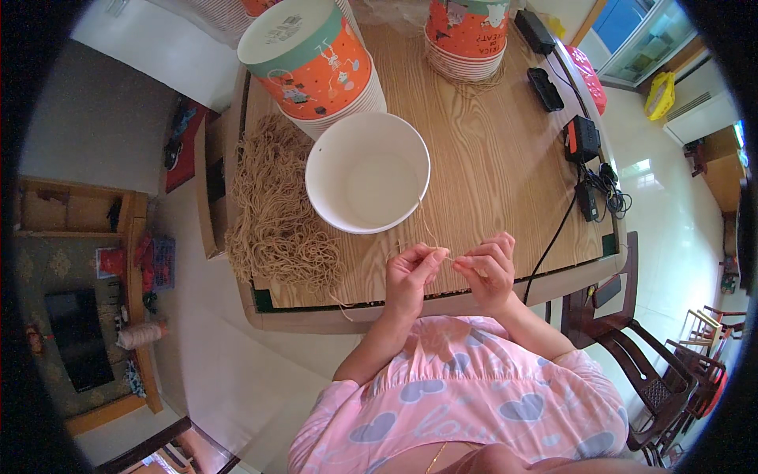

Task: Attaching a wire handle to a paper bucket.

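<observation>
Near the table's front edge, my left hand [412, 272] and my right hand [487, 271] are close together, each pinching a thin tan cord [427, 224]. The cord runs up from my fingers to the right side of a white paper bucket [368, 172], whose open mouth faces up. A small dark hole shows in the bucket's left inner wall. Left of the bucket lies a big tangled heap of tan cords [276, 205], with a loose end hanging over the table edge. Behind the bucket leans a stack of orange and green patterned paper buckets [324, 67], turned bottom up.
Another stack of patterned buckets [466, 39] stands at the back, with tan cord around its base. Along the right edge lie a black open case [545, 89], a black and orange box [581, 140] and coiled black cables [608, 193]. Dark wooden chairs [639, 347] stand at the right.
</observation>
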A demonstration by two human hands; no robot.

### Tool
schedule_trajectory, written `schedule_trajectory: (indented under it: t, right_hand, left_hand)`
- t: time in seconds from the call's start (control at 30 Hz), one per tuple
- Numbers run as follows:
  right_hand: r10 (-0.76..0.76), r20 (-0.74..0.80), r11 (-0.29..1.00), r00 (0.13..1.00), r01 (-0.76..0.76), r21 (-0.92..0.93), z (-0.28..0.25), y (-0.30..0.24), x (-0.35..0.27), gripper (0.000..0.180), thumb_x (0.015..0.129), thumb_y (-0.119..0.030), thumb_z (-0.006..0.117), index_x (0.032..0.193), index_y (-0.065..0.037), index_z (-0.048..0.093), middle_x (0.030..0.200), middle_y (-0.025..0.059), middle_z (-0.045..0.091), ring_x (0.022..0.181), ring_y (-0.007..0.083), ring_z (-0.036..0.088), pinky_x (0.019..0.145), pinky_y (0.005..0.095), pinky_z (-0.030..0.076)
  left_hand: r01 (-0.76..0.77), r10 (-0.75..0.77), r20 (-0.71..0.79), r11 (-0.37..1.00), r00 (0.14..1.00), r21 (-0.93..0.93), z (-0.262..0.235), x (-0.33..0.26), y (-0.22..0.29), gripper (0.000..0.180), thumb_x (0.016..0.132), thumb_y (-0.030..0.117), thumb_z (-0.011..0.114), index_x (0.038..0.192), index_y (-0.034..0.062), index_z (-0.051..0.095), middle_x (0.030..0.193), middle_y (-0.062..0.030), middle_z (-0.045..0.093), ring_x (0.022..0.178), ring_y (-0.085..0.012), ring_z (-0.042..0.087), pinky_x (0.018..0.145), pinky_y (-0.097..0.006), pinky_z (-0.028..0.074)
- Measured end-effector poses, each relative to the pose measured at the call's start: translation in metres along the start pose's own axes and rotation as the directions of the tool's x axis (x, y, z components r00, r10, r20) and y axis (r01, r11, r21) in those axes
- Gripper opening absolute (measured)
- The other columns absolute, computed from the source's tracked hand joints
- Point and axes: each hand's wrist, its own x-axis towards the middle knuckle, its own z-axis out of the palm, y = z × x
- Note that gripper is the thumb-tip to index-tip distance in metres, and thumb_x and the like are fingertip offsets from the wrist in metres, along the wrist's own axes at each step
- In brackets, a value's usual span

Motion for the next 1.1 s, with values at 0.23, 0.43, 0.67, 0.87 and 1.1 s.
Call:
schedule_trajectory:
  t: [0.23, 0.43, 0.67, 0.87, 1.1]
  right_hand:
    - [0.222, 0.079, 0.968, 0.972, -0.229, 0.104, 0.007, 0.002, -0.013, 0.013, 0.071, -0.013, 0.069, 0.073, -0.007, 0.059, 0.070, 0.0055, 0.053, 0.067, 0.0229, 0.048, 0.069, 0.0357, 0.033]
    - [0.386, 0.074, 0.908, 0.919, -0.393, 0.146, 0.019, 0.009, -0.020, 0.011, 0.076, -0.008, 0.065, 0.072, -0.005, 0.055, 0.070, 0.0075, 0.051, 0.069, 0.0247, 0.046, 0.068, 0.0341, 0.034]
    - [0.419, 0.076, 0.891, 0.905, -0.426, 0.157, 0.019, 0.011, -0.027, 0.013, 0.076, -0.009, 0.066, 0.071, -0.005, 0.055, 0.070, 0.0072, 0.051, 0.069, 0.0243, 0.046, 0.067, 0.0331, 0.035]
    - [0.447, 0.139, 0.869, 0.884, -0.466, 0.165, 0.017, 0.011, -0.032, 0.013, 0.076, -0.008, 0.066, 0.072, -0.005, 0.054, 0.070, 0.0073, 0.050, 0.069, 0.0239, 0.046, 0.066, 0.0323, 0.034]
    - [0.509, 0.089, 0.812, 0.856, -0.512, 0.279, 0.026, 0.015, -0.005, 0.010, 0.080, -0.005, 0.063, 0.077, -0.002, 0.054, 0.070, 0.0079, 0.050, 0.068, 0.0232, 0.047, 0.063, 0.0312, 0.037]
  left_hand:
    - [-0.074, 0.078, -0.019, 0.986, 0.997, 0.148, -0.003, 0.002, -0.003, 0.003, 0.082, 0.005, 0.063, 0.081, 0.0027, 0.064, 0.063, 0.0054, 0.051, 0.050, -0.0016, 0.038, 0.044, -0.017, 0.027]
    - [-0.376, 0.444, -0.076, 0.828, 0.893, 0.417, -0.020, 0.009, -0.015, 0.027, 0.082, 0.004, 0.064, 0.106, 0.0008, 0.052, 0.100, -0.0029, 0.051, 0.061, -0.0019, 0.042, 0.056, -0.015, 0.037]
    - [-0.315, 0.362, -0.075, 0.881, 0.929, 0.353, -0.013, 0.027, -0.011, 0.041, 0.085, 0.000, 0.056, 0.123, 0.0009, 0.041, 0.121, -0.0095, 0.048, 0.057, -0.0007, 0.042, 0.051, -0.015, 0.037]
    - [-0.212, 0.225, -0.009, 0.930, 0.974, 0.299, -0.021, 0.036, -0.018, 0.029, 0.086, 0.003, 0.057, 0.114, 0.0012, 0.053, 0.089, -0.0014, 0.061, 0.061, -0.0043, 0.051, 0.053, -0.016, 0.039]
    - [-0.361, 0.360, 0.156, 0.620, 0.920, 0.696, -0.033, -0.021, -0.013, 0.018, 0.081, 0.004, 0.062, 0.099, 0.0025, 0.066, 0.072, -0.0046, 0.059, 0.062, -0.0084, 0.054, 0.057, -0.021, 0.043]
